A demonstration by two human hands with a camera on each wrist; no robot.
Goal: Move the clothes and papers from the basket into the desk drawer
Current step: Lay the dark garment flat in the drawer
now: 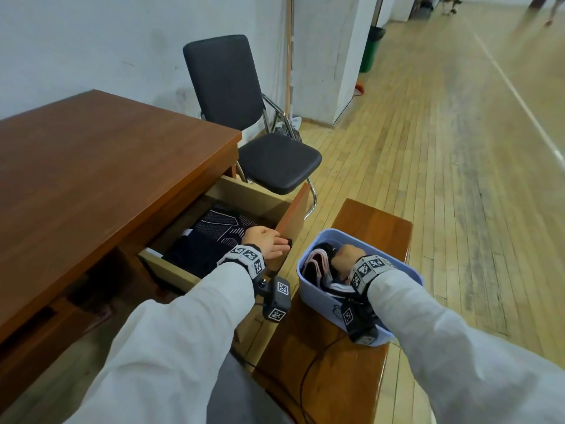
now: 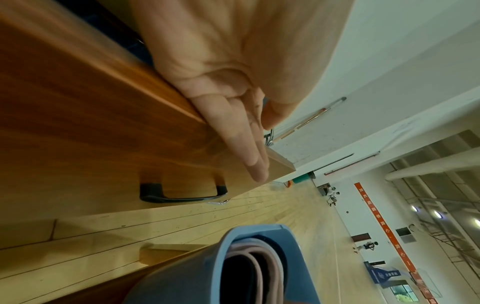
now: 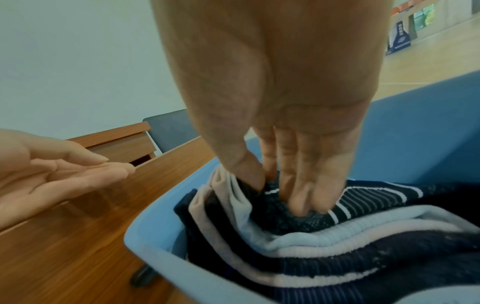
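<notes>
Right hand (image 1: 345, 258), lower centre of the head view, pinches a dark striped garment (image 3: 298, 214) inside the blue basket (image 1: 409, 278). Left hand (image 1: 266, 241), fingers straight and holding nothing, hovers over the open drawer (image 1: 293, 214).

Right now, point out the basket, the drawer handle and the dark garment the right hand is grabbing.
basket (image 1: 318, 304): head view, on its near outer wall.
drawer handle (image 2: 182, 199): left wrist view, on the black bar.
dark garment (image 3: 293, 221): right wrist view, on the knit fabric just below the right hand (image 3: 285, 115) fingertips.

The smooth blue plastic basket (image 1: 406, 272) holds ribbed dark and pale knit cloth garments (image 3: 324, 230); the reddish-brown wooden bench (image 1: 101, 166) looks polished; the black chair seat (image 1: 278, 162) is matt.
</notes>
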